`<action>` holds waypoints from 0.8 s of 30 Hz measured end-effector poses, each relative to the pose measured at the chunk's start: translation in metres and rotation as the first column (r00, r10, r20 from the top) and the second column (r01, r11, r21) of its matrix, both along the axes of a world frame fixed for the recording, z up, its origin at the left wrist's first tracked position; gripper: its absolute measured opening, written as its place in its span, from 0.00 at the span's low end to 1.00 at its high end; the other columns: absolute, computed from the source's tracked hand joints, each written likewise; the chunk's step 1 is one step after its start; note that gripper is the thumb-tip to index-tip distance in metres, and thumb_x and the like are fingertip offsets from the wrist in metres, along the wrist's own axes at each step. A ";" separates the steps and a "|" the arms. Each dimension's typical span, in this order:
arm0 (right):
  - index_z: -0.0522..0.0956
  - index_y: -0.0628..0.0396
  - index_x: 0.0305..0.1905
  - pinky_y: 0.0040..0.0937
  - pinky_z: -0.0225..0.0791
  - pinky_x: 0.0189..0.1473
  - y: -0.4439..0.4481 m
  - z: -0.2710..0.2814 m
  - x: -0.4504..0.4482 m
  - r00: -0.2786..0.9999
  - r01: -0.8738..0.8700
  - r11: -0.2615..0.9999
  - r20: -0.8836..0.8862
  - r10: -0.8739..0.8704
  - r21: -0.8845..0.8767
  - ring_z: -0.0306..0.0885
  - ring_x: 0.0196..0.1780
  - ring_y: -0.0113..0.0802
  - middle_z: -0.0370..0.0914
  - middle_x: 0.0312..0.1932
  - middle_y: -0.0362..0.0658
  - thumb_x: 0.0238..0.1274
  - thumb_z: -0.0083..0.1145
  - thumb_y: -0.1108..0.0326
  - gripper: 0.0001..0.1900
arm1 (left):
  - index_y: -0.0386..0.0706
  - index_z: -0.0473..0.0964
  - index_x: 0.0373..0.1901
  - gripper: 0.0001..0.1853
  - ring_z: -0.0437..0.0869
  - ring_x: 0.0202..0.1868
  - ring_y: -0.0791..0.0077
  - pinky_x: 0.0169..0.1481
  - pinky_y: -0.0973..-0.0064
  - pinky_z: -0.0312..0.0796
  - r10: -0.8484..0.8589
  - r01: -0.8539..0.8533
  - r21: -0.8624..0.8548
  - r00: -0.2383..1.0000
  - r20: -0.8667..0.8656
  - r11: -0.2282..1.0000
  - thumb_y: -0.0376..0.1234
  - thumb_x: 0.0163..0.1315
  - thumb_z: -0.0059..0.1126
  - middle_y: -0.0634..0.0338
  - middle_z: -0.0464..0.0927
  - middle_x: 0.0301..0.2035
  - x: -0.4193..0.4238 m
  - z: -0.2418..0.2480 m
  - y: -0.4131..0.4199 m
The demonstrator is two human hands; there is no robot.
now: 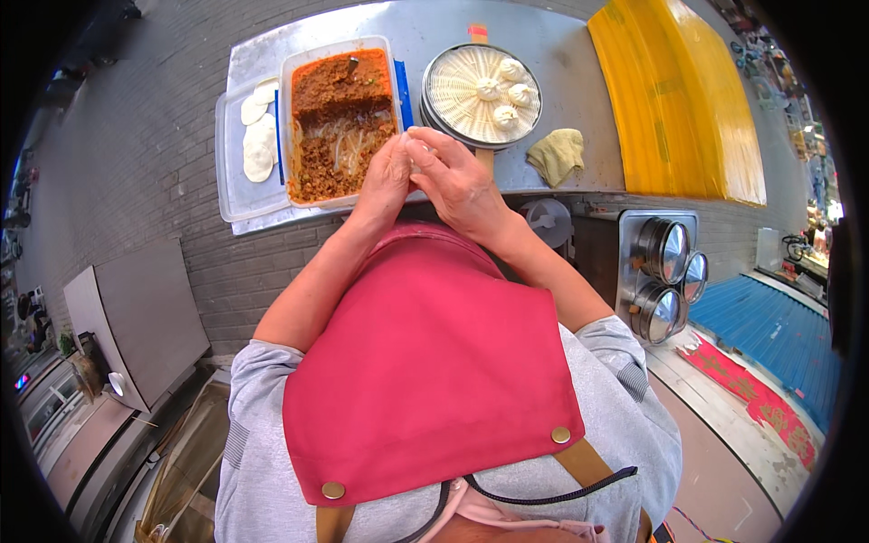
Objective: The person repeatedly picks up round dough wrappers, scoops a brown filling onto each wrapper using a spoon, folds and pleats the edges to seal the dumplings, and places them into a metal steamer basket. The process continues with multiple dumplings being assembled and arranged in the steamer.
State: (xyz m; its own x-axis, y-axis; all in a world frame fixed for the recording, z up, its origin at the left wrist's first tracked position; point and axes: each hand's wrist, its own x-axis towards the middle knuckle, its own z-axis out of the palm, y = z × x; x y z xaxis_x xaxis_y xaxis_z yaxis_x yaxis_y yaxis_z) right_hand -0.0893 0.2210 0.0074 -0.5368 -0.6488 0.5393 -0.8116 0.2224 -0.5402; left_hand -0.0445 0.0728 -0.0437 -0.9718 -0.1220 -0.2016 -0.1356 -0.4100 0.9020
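My left hand [385,173] and my right hand [456,175] meet in front of the apron, fingers curled around a piece of pale dough [416,167] that is mostly hidden. Just left of them is a clear plastic tub [345,203] holding reddish minced filling [339,78], scooped lower at the near end. Several flat dough wrappers [259,146] lie overlapping on a translucent plastic lid [246,200] at the tub's left. Beyond my right hand, several pleated buns [487,89] sit on the woven liner of a round steamer tray [451,75].
A crumpled yellowish cloth [557,156] lies on the metal table [577,75], right of the steamer. Yellow sheeting [679,108] covers the table's right end. Lower right, several round metal steamers [662,248] stand on a steel unit [628,237]. Below the table edge is a whitish round container [548,220].
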 end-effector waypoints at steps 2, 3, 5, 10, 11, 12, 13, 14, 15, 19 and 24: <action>0.75 0.63 0.67 0.43 0.75 0.63 0.005 0.006 -0.003 0.998 0.063 0.996 -0.008 -0.063 0.055 0.79 0.59 0.51 0.77 0.64 0.53 0.58 0.71 0.74 0.30 | 0.42 0.75 0.61 0.25 0.85 0.44 0.77 0.46 0.77 0.80 -0.016 -0.004 0.151 0.991 0.132 0.989 0.52 0.86 0.40 0.59 0.82 0.46 0.001 -0.011 -0.006; 0.75 0.62 0.67 0.44 0.74 0.65 0.009 0.007 -0.004 0.995 0.101 0.990 -0.011 -0.101 0.093 0.78 0.61 0.51 0.76 0.65 0.53 0.57 0.72 0.72 0.32 | 0.42 0.75 0.59 0.25 0.84 0.42 0.78 0.45 0.77 0.80 -0.028 0.004 0.168 0.990 0.141 0.986 0.52 0.86 0.39 0.60 0.82 0.44 -0.002 -0.007 -0.004; 0.74 0.63 0.68 0.46 0.71 0.67 0.009 -0.002 -0.007 0.994 0.102 0.986 0.023 -0.106 0.135 0.76 0.63 0.52 0.77 0.63 0.52 0.55 0.73 0.70 0.34 | 0.41 0.77 0.56 0.26 0.82 0.40 0.80 0.43 0.77 0.78 -0.052 0.019 0.201 0.986 0.161 0.979 0.52 0.86 0.38 0.62 0.81 0.41 -0.008 0.000 0.000; 0.74 0.63 0.68 0.46 0.73 0.63 0.007 -0.028 -0.016 0.986 0.122 0.979 0.088 -0.138 0.163 0.78 0.60 0.53 0.80 0.56 0.53 0.58 0.70 0.68 0.32 | 0.37 0.72 0.61 0.29 0.85 0.44 0.71 0.50 0.70 0.82 -0.067 0.005 0.223 0.960 0.272 0.975 0.53 0.86 0.35 0.55 0.81 0.46 -0.019 -0.002 0.004; 0.74 0.63 0.68 0.46 0.73 0.63 0.009 -0.029 -0.021 0.980 0.129 0.978 0.129 -0.151 0.165 0.79 0.60 0.53 0.81 0.55 0.54 0.59 0.70 0.68 0.32 | 0.37 0.71 0.63 0.29 0.86 0.47 0.67 0.53 0.67 0.82 -0.042 -0.023 0.191 0.943 0.330 0.981 0.53 0.86 0.35 0.52 0.81 0.50 -0.019 0.000 0.001; 0.73 0.63 0.69 0.46 0.74 0.61 0.012 -0.029 -0.031 0.978 0.170 0.967 0.087 -0.189 0.190 0.79 0.58 0.54 0.81 0.53 0.55 0.61 0.70 0.67 0.32 | 0.36 0.69 0.66 0.29 0.86 0.50 0.64 0.56 0.64 0.83 -0.018 -0.047 0.157 0.922 0.388 0.986 0.53 0.86 0.36 0.49 0.81 0.53 -0.019 0.004 -0.001; 0.73 0.62 0.69 0.46 0.74 0.61 0.018 -0.033 -0.044 0.973 0.200 0.955 0.071 -0.220 0.220 0.79 0.58 0.54 0.81 0.53 0.55 0.61 0.70 0.67 0.32 | 0.36 0.68 0.67 0.29 0.86 0.51 0.63 0.56 0.64 0.83 -0.019 -0.043 0.162 0.931 0.364 0.986 0.53 0.86 0.36 0.48 0.80 0.55 -0.017 0.010 -0.006; 0.73 0.62 0.69 0.46 0.74 0.61 0.024 -0.039 -0.059 0.967 0.228 0.941 0.054 -0.249 0.248 0.79 0.58 0.54 0.81 0.53 0.55 0.62 0.70 0.66 0.32 | 0.35 0.67 0.68 0.30 0.87 0.52 0.61 0.57 0.64 0.83 -0.017 -0.042 0.166 0.940 0.340 0.985 0.52 0.86 0.36 0.47 0.79 0.57 -0.014 0.015 -0.013; 0.72 0.62 0.70 0.45 0.74 0.61 0.029 -0.046 -0.072 0.961 0.254 0.927 0.039 -0.275 0.275 0.79 0.59 0.54 0.81 0.53 0.55 0.63 0.69 0.66 0.32 | 0.35 0.65 0.69 0.30 0.87 0.53 0.60 0.57 0.63 0.83 -0.013 -0.043 0.169 0.948 0.317 0.985 0.52 0.86 0.36 0.45 0.79 0.59 -0.010 0.018 -0.022; 0.72 0.64 0.69 0.46 0.74 0.62 0.042 -0.082 -0.113 0.960 0.262 0.887 -0.008 -0.280 0.381 0.79 0.59 0.55 0.81 0.55 0.57 0.64 0.69 0.66 0.31 | 0.34 0.70 0.67 0.28 0.87 0.55 0.62 0.59 0.65 0.82 0.042 -0.073 0.095 0.954 0.297 0.993 0.50 0.86 0.36 0.46 0.80 0.59 0.011 0.014 -0.053; 0.74 0.61 0.68 0.45 0.75 0.64 0.037 -0.093 -0.117 0.965 0.236 0.808 -0.032 -0.261 0.540 0.78 0.63 0.52 0.81 0.58 0.54 0.64 0.69 0.65 0.29 | 0.35 0.72 0.65 0.27 0.86 0.55 0.64 0.59 0.65 0.80 0.194 -0.222 0.044 0.920 0.341 0.974 0.49 0.86 0.37 0.48 0.82 0.58 0.046 0.008 -0.079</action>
